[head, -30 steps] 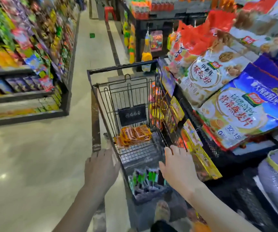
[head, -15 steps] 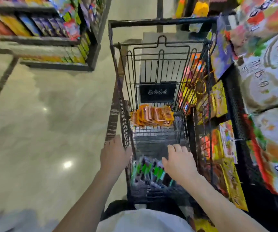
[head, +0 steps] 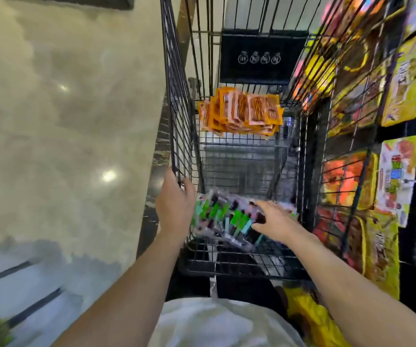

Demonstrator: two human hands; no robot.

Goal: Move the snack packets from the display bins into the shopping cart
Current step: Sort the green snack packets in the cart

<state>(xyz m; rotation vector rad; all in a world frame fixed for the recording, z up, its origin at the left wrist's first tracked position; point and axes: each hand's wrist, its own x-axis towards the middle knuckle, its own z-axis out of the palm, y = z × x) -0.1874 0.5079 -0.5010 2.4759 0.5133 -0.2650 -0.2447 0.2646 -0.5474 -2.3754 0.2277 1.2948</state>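
snack packets [head: 217, 217], green-wrapped, lie at the shopping cart's [head: 177, 108] near end under the right hand's [head: 277, 221] flat, straight fingers, the left hand [head: 174, 209] gripping the rim; depositing seems finished, next fetch another batch.

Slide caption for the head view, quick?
Left hand grips cart rim; right hand over green packets; orange packets farther in.
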